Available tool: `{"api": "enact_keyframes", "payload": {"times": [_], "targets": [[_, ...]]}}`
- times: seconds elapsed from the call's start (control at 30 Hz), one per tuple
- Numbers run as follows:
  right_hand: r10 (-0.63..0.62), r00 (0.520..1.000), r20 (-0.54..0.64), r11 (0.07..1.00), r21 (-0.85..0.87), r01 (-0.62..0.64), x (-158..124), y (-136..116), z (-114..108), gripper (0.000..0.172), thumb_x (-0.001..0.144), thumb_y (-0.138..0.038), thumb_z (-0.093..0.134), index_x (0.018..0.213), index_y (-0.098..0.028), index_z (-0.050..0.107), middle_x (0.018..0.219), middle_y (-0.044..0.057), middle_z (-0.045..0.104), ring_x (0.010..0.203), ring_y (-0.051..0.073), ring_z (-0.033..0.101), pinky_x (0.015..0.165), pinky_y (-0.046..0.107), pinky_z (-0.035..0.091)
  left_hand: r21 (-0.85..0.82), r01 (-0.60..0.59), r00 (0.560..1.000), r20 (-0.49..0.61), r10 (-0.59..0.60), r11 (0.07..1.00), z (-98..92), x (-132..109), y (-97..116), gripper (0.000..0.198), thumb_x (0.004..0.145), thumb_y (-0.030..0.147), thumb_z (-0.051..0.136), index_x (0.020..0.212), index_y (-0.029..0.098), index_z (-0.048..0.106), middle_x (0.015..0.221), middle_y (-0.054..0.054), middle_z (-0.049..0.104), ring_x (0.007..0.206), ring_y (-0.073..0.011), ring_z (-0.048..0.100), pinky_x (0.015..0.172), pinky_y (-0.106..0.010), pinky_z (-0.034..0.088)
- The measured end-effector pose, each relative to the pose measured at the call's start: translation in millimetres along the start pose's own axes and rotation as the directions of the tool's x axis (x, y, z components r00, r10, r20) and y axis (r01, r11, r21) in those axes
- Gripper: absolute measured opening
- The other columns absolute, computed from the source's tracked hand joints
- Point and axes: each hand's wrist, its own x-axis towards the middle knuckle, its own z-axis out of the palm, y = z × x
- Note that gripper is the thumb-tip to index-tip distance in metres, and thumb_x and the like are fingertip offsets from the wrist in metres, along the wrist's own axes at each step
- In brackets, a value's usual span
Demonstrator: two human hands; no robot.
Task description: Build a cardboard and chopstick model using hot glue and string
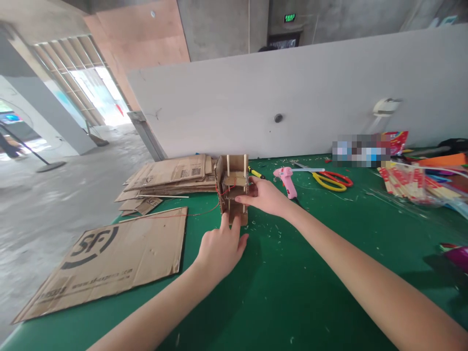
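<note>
A small cardboard shelf model (236,181) stands upright on the green table, with thin wooden sticks as posts and several levels between them. My right hand (265,196) grips its right side, thumb across the front; the other fingers are partly hidden behind it. Two outstretched fingers of my left hand (222,246) touch the model's bottom level, and the thumb stands apart, so that hand is open. A thin red wire (206,213) runs from the model's left side over the table to a flat cardboard sheet (146,248) printed "SF".
A stack of cardboard pieces (171,170) lies behind at left. To the right are a pink glue gun (288,181), scissors with yellow and red handles (331,180) and bundled wooden sticks (402,183). A yellow-black tool (256,172) lies behind the model. A white wall (226,107) borders the table (292,282).
</note>
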Motion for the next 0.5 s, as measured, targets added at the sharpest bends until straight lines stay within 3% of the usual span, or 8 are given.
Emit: {"api": "enact_keyframes", "payload": {"times": [0.3,0.5], "targets": [[-0.027,0.996,-0.089,0.998,-0.063,0.021,-1,-6,8,0.043,0.077,-0.039,0.073,0.112,-0.019,0.057,0.101,0.009,0.073,0.090,0.022,0.070,0.079,0.038,0.056,-0.111,0.069,0.997,0.031,-0.066,0.991,3.8,18,2,0.054,0.094,0.042,0.036,0.138,0.011,0.039,0.132,-0.023,0.052,0.067,-0.0247,0.070,0.051,-0.036,0.054],[-0.035,0.986,-0.165,0.997,-0.074,0.023,-3,-12,15,0.034,0.076,-0.037,0.074,0.099,-0.018,0.059,0.093,0.008,0.073,0.083,0.020,0.070,0.073,0.033,0.055,-0.190,0.084,0.996,0.045,-0.076,0.978,6.0,17,0,0.048,0.093,0.042,0.040,0.131,0.014,0.046,0.129,-0.019,0.053,0.071,-0.0232,0.071,0.054,-0.033,0.054]]}}
